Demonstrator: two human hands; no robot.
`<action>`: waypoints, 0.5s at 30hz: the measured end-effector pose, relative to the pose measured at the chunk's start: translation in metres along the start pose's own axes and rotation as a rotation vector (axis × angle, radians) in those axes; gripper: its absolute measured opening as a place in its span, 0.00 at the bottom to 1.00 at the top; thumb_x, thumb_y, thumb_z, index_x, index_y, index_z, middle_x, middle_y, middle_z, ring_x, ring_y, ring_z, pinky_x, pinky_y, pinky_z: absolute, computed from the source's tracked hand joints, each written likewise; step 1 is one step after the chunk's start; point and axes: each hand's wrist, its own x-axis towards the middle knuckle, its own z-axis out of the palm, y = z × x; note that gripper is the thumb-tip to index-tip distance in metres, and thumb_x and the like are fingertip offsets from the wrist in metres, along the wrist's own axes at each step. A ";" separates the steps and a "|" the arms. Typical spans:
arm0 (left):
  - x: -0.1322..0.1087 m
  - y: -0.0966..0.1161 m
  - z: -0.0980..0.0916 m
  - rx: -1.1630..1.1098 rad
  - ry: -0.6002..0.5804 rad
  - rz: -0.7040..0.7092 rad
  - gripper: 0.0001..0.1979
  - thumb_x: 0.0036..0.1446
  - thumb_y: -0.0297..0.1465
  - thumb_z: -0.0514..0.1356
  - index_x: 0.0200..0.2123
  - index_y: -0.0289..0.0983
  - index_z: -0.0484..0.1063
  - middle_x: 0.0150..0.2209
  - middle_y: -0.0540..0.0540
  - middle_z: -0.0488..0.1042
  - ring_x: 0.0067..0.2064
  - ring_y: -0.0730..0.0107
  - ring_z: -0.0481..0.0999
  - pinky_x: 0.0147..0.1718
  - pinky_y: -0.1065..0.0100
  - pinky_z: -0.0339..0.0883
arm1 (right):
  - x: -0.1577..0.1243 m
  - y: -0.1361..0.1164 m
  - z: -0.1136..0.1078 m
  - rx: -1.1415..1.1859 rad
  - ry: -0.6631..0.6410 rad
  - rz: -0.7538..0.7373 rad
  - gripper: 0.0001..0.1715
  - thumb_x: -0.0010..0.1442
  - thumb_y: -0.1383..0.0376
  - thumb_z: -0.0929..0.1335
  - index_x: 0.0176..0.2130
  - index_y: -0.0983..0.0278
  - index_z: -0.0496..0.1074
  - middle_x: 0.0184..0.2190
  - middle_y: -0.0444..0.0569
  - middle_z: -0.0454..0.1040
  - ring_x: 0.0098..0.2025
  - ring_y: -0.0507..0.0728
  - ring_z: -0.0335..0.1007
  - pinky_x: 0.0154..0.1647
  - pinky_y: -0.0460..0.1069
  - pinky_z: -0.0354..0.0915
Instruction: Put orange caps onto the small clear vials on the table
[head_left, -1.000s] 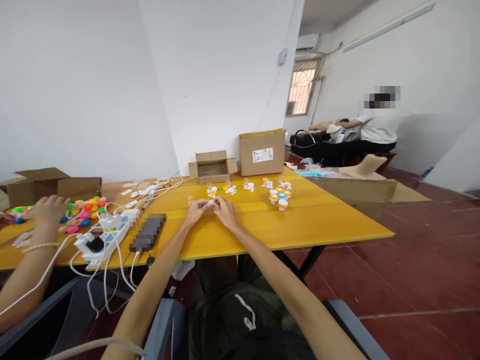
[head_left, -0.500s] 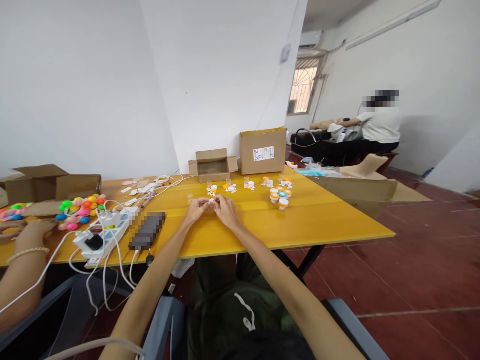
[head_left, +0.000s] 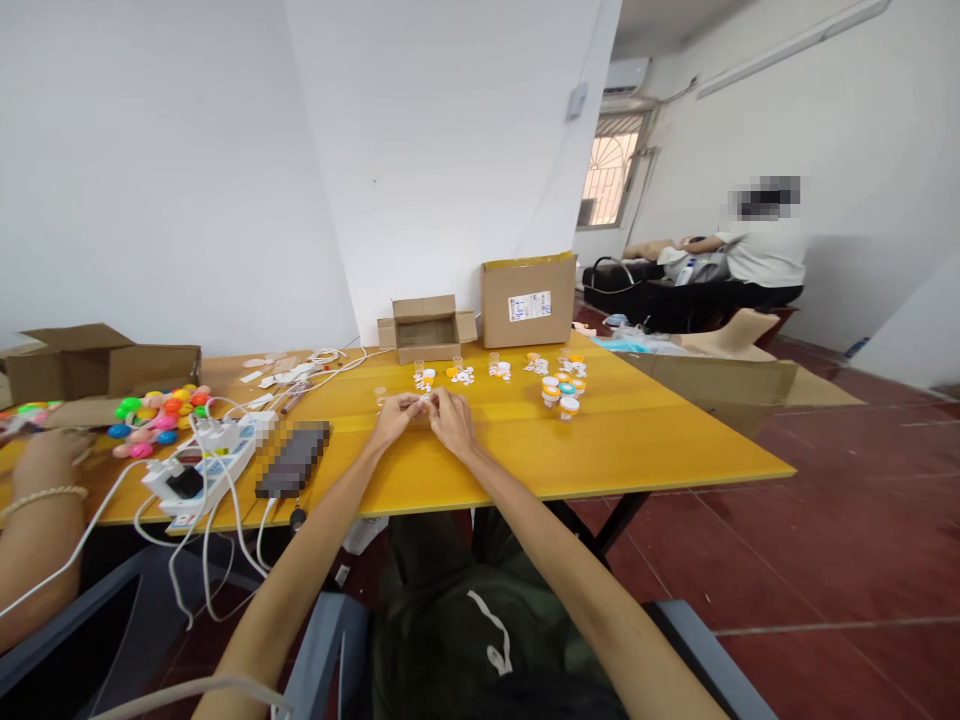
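"what are the hands doing?"

"from the wearer's seat, the left hand and right hand nearly meet at twelve o'clock, fingertips pinched on a small white piece between them; its details are too small to tell."

"how far along does it look?"

"partway, i'd judge. at one o'clock, a cluster of lidded tubs, one lid teal, seems finished. from twelve to one, beyond the hands, loose white pieces lie in heaps near clear cups, apparently undone."

"and the surface and room?"

"a yellow wooden table. an open carton stands at twelve, a larger box just right of it. at ten: a phone, a power strip, bright balls, and a co-worker's blurred hand farther left. between one and two, a person in white sits well apart. red tiles spread at three."
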 end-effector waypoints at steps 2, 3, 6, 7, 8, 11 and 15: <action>0.000 0.001 0.000 -0.004 -0.002 -0.008 0.14 0.47 0.42 0.68 0.27 0.35 0.78 0.24 0.46 0.78 0.31 0.64 0.78 0.37 0.63 0.73 | 0.000 0.000 0.001 -0.002 0.001 0.003 0.05 0.63 0.68 0.63 0.37 0.61 0.69 0.35 0.50 0.78 0.40 0.58 0.73 0.44 0.50 0.62; 0.000 0.001 0.000 -0.005 -0.002 -0.010 0.14 0.47 0.41 0.68 0.27 0.35 0.78 0.24 0.46 0.78 0.32 0.64 0.78 0.37 0.63 0.73 | 0.000 0.001 0.001 -0.004 0.003 0.002 0.05 0.63 0.68 0.63 0.37 0.61 0.69 0.35 0.50 0.77 0.40 0.58 0.73 0.44 0.50 0.63; 0.000 0.001 0.001 -0.006 0.001 -0.011 0.13 0.48 0.40 0.68 0.29 0.35 0.79 0.24 0.46 0.79 0.31 0.64 0.78 0.37 0.63 0.73 | 0.000 0.002 0.002 -0.007 0.010 -0.002 0.05 0.63 0.67 0.63 0.37 0.61 0.69 0.35 0.51 0.77 0.40 0.58 0.73 0.43 0.50 0.63; 0.000 0.002 0.001 -0.008 0.001 -0.010 0.13 0.48 0.40 0.68 0.29 0.35 0.79 0.24 0.46 0.79 0.31 0.64 0.77 0.37 0.63 0.73 | 0.000 0.002 0.002 -0.008 0.012 -0.001 0.05 0.63 0.67 0.63 0.37 0.61 0.69 0.35 0.51 0.77 0.40 0.58 0.73 0.43 0.50 0.63; 0.000 0.002 0.001 -0.011 0.001 -0.009 0.13 0.48 0.40 0.68 0.29 0.36 0.79 0.25 0.46 0.79 0.31 0.64 0.77 0.37 0.63 0.73 | 0.000 0.002 0.002 -0.009 0.013 0.001 0.05 0.63 0.67 0.63 0.37 0.61 0.69 0.35 0.51 0.77 0.40 0.58 0.73 0.43 0.50 0.63; 0.000 0.002 0.002 -0.020 0.001 -0.010 0.13 0.48 0.40 0.68 0.30 0.36 0.79 0.25 0.46 0.79 0.31 0.65 0.77 0.37 0.63 0.72 | 0.001 0.002 0.002 -0.012 0.017 0.011 0.06 0.62 0.68 0.63 0.37 0.61 0.69 0.35 0.51 0.77 0.40 0.59 0.74 0.43 0.50 0.64; 0.000 0.004 0.002 -0.014 0.000 -0.012 0.13 0.49 0.40 0.67 0.30 0.36 0.79 0.26 0.46 0.79 0.31 0.65 0.77 0.37 0.64 0.72 | 0.001 0.005 0.004 0.015 0.037 -0.001 0.06 0.62 0.67 0.63 0.38 0.60 0.70 0.35 0.50 0.78 0.39 0.58 0.73 0.42 0.50 0.64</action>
